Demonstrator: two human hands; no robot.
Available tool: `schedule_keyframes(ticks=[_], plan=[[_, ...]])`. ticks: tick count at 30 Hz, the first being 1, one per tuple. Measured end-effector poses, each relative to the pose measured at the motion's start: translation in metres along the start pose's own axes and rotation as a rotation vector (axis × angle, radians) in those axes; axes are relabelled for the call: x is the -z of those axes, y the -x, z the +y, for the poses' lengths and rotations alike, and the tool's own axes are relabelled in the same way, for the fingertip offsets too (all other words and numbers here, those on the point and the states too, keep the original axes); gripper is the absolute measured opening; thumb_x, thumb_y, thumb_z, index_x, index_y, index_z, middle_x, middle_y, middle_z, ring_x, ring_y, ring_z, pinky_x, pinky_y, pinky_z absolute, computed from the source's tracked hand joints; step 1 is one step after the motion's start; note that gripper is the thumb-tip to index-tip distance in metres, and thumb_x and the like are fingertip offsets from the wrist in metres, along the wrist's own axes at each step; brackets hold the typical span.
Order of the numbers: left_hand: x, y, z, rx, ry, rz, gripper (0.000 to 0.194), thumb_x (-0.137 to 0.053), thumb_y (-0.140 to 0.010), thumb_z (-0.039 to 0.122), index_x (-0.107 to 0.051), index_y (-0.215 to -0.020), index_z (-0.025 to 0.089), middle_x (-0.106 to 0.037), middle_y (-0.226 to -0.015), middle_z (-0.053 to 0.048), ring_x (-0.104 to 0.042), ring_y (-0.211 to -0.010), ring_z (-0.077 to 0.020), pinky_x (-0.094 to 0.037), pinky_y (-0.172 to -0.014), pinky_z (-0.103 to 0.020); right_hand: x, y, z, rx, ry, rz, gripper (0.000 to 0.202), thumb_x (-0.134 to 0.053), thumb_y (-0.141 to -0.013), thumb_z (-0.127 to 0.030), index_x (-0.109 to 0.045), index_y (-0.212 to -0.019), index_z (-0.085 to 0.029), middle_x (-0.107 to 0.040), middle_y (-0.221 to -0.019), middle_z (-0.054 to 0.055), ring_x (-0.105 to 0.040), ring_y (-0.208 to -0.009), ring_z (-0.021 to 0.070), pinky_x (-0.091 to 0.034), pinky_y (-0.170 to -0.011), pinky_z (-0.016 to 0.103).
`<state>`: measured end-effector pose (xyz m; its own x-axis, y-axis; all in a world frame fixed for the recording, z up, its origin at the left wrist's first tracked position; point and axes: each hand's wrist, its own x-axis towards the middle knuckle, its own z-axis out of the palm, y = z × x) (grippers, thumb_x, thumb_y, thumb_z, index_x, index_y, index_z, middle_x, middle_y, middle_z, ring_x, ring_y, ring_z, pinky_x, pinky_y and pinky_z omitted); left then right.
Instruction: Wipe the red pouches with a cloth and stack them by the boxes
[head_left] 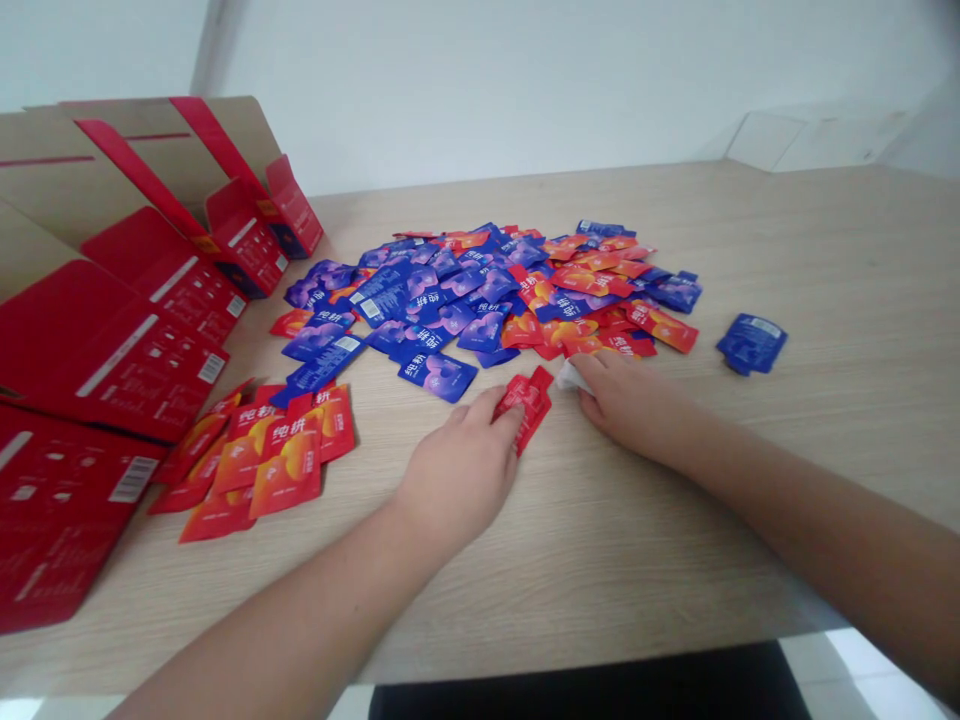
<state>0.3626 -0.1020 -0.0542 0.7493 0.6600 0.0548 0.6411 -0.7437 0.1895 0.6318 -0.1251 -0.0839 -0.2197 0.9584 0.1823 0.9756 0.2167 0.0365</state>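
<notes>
In the head view, my left hand (pixel 459 465) is closed on a small red sachet (pixel 534 400), its fingers at the near side and the sachet just above the table. Close by on the right, my right hand (pixel 626 400) pinches a crumpled white tissue (pixel 571 378), mostly covered by the fingers. Behind both hands spreads a heap of blue sachets (pixel 439 375) mixed with orange-red sachets (pixel 664 325). Left of my left hand lies a group of orange-red sachets (pixel 289 465), overlapping one another.
Red cardboard boxes (pixel 142 350) with raised flaps stand along the left side. One blue sachet (pixel 752 343) lies apart to the right. The wooden table (pixel 600 560) ends at a near edge, with a white wall (pixel 525 90) behind. A white box-like object (pixel 765 140) is at back right.
</notes>
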Motion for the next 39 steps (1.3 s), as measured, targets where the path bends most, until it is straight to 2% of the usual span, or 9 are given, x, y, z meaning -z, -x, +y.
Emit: schedule_keyframes(ticks=[3,6,9,11,16,23,29,34,39], plan=[[0.005,0.002,0.0,0.002,0.036,-0.06,0.037,-0.049,-0.108,0.037,-0.068,-0.138,0.025,-0.066,-0.138,-0.012,-0.073,-0.111,-0.0312,-0.064,-0.092,-0.047,0.001,0.003,0.0,-0.028,-0.042,0.015,0.035,-0.053,-0.102,-0.025,-0.058,-0.135,-0.014,-0.073,-0.114,0.019,-0.071,-0.099,0.0337,-0.054,-0.079,0.042],[0.002,0.003,-0.002,-0.001,0.07,-0.009,0.05,-0.055,-0.107,0.054,-0.064,-0.145,0.022,-0.064,-0.144,-0.014,-0.067,-0.127,-0.0354,-0.057,-0.108,-0.052,0.006,0.007,-0.002,-0.033,-0.17,0.009,0.031,-0.053,-0.103,-0.028,-0.059,-0.131,-0.016,-0.073,-0.116,0.017,-0.071,-0.099,0.0317,-0.053,-0.08,0.04],[-0.01,-0.003,-0.011,-0.052,0.137,0.025,0.099,-0.065,-0.097,0.072,-0.03,-0.17,0.014,-0.041,-0.172,-0.02,-0.035,-0.16,-0.0407,-0.032,-0.131,-0.058,0.015,0.012,-0.009,0.006,-0.335,0.011,0.022,-0.054,-0.105,-0.031,-0.063,-0.122,-0.019,-0.073,-0.111,0.013,-0.07,-0.097,0.0287,-0.054,-0.083,0.041],[-0.018,-0.009,-0.018,-0.088,0.171,-0.027,0.12,-0.07,-0.092,0.077,-0.012,-0.174,0.012,-0.022,-0.179,-0.022,-0.016,-0.168,-0.0404,-0.02,-0.134,-0.06,0.022,0.015,-0.017,0.109,-0.439,0.001,0.02,-0.056,-0.105,-0.03,-0.064,-0.121,-0.02,-0.072,-0.115,0.012,-0.069,-0.103,0.0276,-0.056,-0.09,0.041],[-0.022,-0.016,-0.02,-0.098,0.245,-0.12,0.14,-0.08,-0.08,0.081,-0.004,-0.174,0.011,-0.013,-0.179,-0.025,-0.015,-0.168,-0.0372,-0.012,-0.137,-0.058,0.027,0.019,-0.038,0.434,-0.61,-0.126,0.026,-0.065,-0.099,-0.02,-0.071,-0.124,-0.021,-0.07,-0.133,0.012,-0.064,-0.125,0.0275,-0.053,-0.11,0.045],[-0.015,-0.011,-0.01,-0.078,0.241,-0.18,0.137,-0.072,-0.085,0.085,-0.003,-0.174,0.008,-0.013,-0.179,-0.025,-0.011,-0.169,-0.0377,-0.009,-0.136,-0.059,0.013,0.008,-0.034,0.295,-0.476,-0.08,0.031,-0.067,-0.096,-0.019,-0.074,-0.126,-0.022,-0.072,-0.132,0.013,-0.066,-0.124,0.0318,-0.054,-0.11,0.05],[-0.012,-0.007,-0.023,-0.163,0.256,-0.215,0.092,-0.043,-0.109,0.072,-0.014,-0.175,0.015,-0.021,-0.178,-0.02,-0.017,-0.168,-0.0345,-0.01,-0.136,-0.059,0.007,0.001,-0.024,0.213,-0.388,-0.033,0.025,-0.061,-0.102,-0.022,-0.075,-0.122,-0.016,-0.073,-0.121,0.015,-0.068,-0.115,0.0303,-0.055,-0.105,0.05],[-0.015,-0.008,-0.023,-0.091,0.203,-0.229,0.127,-0.07,-0.089,0.081,-0.008,-0.175,0.009,-0.009,-0.18,-0.023,-0.008,-0.168,-0.0413,-0.016,-0.135,-0.059,0.004,0.004,-0.023,0.161,-0.413,0.012,0.031,-0.059,-0.106,-0.031,-0.071,-0.132,-0.019,-0.073,-0.128,0.014,-0.069,-0.121,0.0308,-0.056,-0.107,0.05],[-0.015,-0.009,-0.023,-0.114,0.18,-0.238,0.123,-0.065,-0.091,0.083,-0.011,-0.175,0.011,-0.007,-0.181,-0.019,-0.006,-0.169,-0.0374,-0.01,-0.137,-0.056,0.004,0.01,-0.024,0.086,-0.432,0.044,0.038,-0.057,-0.107,-0.031,-0.063,-0.143,-0.022,-0.073,-0.136,0.013,-0.071,-0.122,0.0299,-0.059,-0.103,0.048]])
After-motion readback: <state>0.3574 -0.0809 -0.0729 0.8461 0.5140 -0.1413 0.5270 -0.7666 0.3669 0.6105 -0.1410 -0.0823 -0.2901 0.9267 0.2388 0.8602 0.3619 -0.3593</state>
